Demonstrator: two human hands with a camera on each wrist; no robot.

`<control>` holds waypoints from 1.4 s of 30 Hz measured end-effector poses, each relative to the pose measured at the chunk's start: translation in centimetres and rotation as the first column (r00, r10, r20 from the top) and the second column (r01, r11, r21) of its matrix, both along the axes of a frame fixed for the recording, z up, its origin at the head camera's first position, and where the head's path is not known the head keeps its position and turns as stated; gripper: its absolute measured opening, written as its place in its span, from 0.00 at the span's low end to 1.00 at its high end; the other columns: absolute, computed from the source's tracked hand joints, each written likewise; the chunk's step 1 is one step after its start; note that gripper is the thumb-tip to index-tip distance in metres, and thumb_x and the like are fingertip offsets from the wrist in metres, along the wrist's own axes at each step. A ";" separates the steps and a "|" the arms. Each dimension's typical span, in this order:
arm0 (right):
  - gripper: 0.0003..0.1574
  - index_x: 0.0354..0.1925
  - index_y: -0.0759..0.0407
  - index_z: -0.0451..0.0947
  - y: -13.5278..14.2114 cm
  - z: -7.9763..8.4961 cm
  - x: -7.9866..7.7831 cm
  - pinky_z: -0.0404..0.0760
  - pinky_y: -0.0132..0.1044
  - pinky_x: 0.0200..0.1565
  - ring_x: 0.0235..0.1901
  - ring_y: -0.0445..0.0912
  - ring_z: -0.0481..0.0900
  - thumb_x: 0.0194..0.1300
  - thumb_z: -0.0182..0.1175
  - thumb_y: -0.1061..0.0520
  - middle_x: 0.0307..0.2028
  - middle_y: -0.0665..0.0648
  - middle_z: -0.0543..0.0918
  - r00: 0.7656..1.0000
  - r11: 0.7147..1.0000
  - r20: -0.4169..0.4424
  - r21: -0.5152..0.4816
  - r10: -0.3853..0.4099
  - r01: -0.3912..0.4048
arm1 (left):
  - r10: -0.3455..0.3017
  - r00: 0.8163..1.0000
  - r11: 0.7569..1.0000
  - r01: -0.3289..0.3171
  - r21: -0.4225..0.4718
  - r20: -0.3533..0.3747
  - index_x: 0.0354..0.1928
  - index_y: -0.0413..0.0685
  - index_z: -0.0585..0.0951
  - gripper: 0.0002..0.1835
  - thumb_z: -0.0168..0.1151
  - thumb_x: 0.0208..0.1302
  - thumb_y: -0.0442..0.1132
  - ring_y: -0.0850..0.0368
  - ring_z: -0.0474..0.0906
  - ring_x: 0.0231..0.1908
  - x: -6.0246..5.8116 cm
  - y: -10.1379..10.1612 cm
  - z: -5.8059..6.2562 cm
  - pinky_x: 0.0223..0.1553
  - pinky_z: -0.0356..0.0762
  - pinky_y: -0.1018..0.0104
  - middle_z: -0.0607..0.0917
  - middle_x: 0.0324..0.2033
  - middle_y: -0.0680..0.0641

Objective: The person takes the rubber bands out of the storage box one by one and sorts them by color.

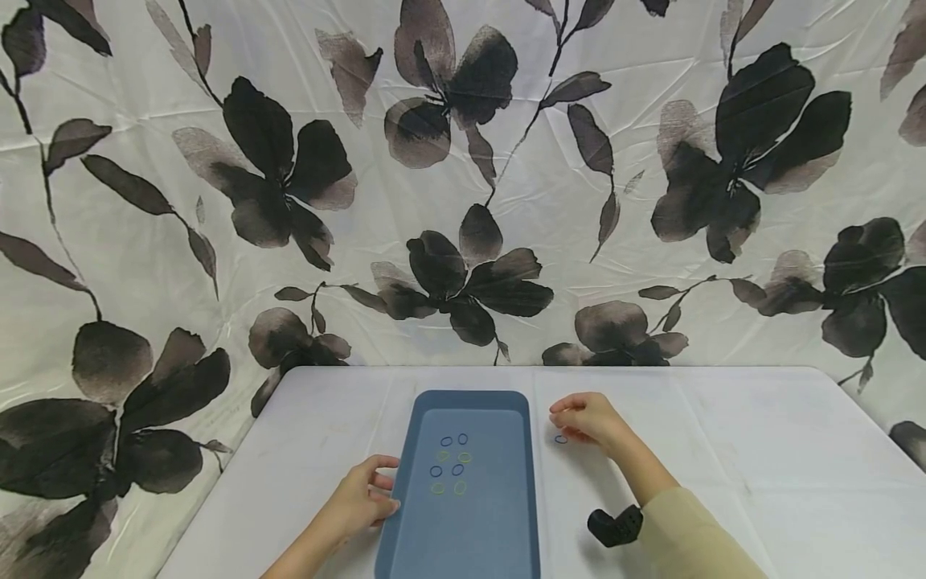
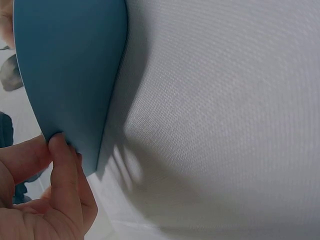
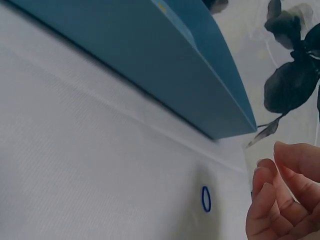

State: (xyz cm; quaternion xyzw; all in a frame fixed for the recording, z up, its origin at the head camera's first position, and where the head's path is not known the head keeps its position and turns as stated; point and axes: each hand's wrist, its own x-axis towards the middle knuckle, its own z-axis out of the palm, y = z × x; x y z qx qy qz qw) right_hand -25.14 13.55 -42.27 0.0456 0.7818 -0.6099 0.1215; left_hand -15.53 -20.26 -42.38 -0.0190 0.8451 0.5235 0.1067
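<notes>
My left hand (image 1: 359, 494) holds the left rim of a blue rectangular tray (image 1: 499, 531), thumb and fingers at its edge. In the left wrist view the fingertips (image 2: 59, 142) press on the tray's outer wall. Inside the tray, several thin rings lie in two columns, rows of blue rings (image 1: 436, 471) alternating with rows of yellow-green rings (image 1: 437, 488). To the tray's right, my right hand (image 1: 589, 418) hovers with loosely bent fingers, nothing visible between them. Close below it, a single blue ring (image 3: 206, 199) lies on the white table.
The white-covered table (image 1: 760, 466) extends to both sides of the tray. Behind it hangs a floral-patterned cloth (image 1: 608, 201). A black device (image 1: 615, 527) sits at the right wrist, beside a beige sleeve (image 1: 694, 535).
</notes>
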 end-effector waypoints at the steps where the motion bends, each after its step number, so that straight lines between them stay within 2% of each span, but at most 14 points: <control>1: 0.12 0.39 0.71 0.78 -0.1 0.1 -0.1 0.78 0.32 0.27 0.22 0.41 0.75 0.55 0.62 0.66 0.24 0.51 0.80 1.000 1.000 0.002 0.000 0.006 -0.006 | -0.001 1.000 1.000 0.001 0.001 0.001 0.58 0.31 0.67 0.32 0.62 0.47 0.19 0.53 0.76 0.30 0.0 0.0 0.0 0.27 0.79 0.60 0.74 0.36 0.38; 10: 0.11 0.39 0.69 0.79 -1.6 1.4 -0.6 0.80 0.35 0.29 0.22 0.42 0.75 0.56 0.63 0.64 0.25 0.53 0.80 0.999 0.999 0.009 0.029 0.032 -0.032 | 0.008 1.000 1.000 -0.008 0.000 0.007 0.57 0.31 0.67 0.32 0.62 0.46 0.19 0.53 0.76 0.30 -0.2 -0.1 -0.2 0.27 0.80 0.59 0.75 0.36 0.39; 20: 0.10 0.37 0.68 0.80 -3.8 2.2 -0.5 0.80 0.37 0.29 0.22 0.43 0.76 0.54 0.64 0.64 0.24 0.53 0.80 0.996 0.996 -0.039 0.042 0.079 -0.077 | 0.034 0.999 0.999 -0.035 0.035 0.035 0.59 0.32 0.67 0.33 0.64 0.46 0.20 0.54 0.77 0.30 -0.3 -0.2 -0.5 0.28 0.79 0.59 0.75 0.37 0.39; 32: 0.12 0.38 0.69 0.81 -7.2 1.6 -0.2 0.80 0.36 0.28 0.22 0.43 0.75 0.54 0.65 0.65 0.23 0.52 0.79 0.988 0.990 -0.058 0.015 0.140 -0.140 | 0.004 0.992 0.983 -0.027 0.180 0.125 0.62 0.32 0.64 0.35 0.65 0.49 0.24 0.55 0.77 0.33 -0.3 -1.4 -1.1 0.32 0.78 0.61 0.78 0.40 0.40; 42: 0.11 0.36 0.70 0.80 -9.8 -0.2 0.9 0.79 0.35 0.25 0.20 0.43 0.74 0.51 0.65 0.67 0.20 0.52 0.77 0.976 0.977 -0.056 -0.029 0.212 -0.213 | -0.008 0.991 0.976 -0.021 0.216 0.132 0.62 0.32 0.63 0.36 0.65 0.50 0.25 0.54 0.78 0.34 -0.3 -1.4 -1.2 0.34 0.79 0.60 0.77 0.42 0.39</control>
